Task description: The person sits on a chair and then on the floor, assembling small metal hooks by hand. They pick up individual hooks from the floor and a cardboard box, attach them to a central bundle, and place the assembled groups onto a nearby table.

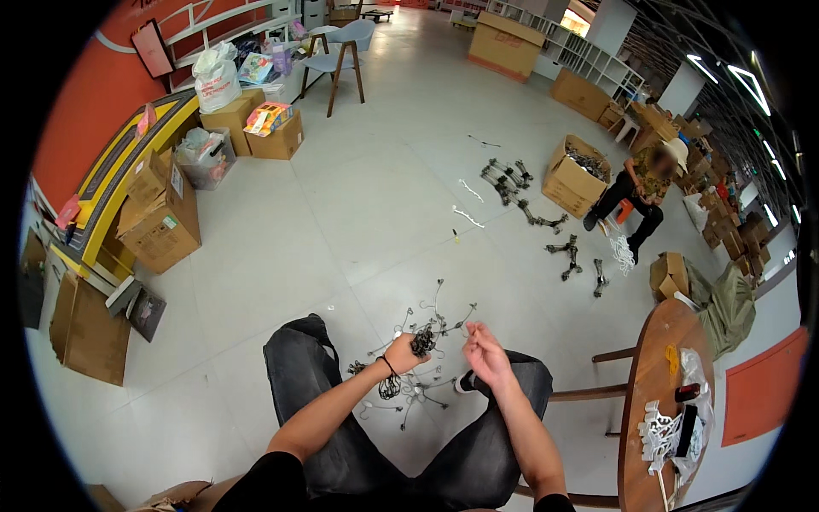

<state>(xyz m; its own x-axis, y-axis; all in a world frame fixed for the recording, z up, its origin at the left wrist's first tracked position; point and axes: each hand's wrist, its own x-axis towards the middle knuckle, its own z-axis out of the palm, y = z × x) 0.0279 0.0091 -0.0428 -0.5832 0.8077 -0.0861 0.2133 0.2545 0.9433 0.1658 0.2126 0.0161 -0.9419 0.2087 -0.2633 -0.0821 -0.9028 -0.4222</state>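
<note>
My left hand [401, 355] is closed around a bundle of dark wire pieces [423, 341], held between my spread knees. Close beside it, my right hand [488, 354] has its fingers curled together. The tip of a thin curved wire [459, 325] reaches its fingertips, but what they pinch is too small to make out. More branching grey wire pieces [418, 391] with small curled ends spread out below and around the bundle; my left hand and wrist partly cover them. A dark cord loops around my left wrist.
At the right stands a round wooden table [636, 435] with white plastic pieces [659, 433]. Dark metal clusters [512, 181] lie on the floor ahead, near an open carton [573, 181] and a seated person [644, 183]. Boxes [162, 218] line the left side.
</note>
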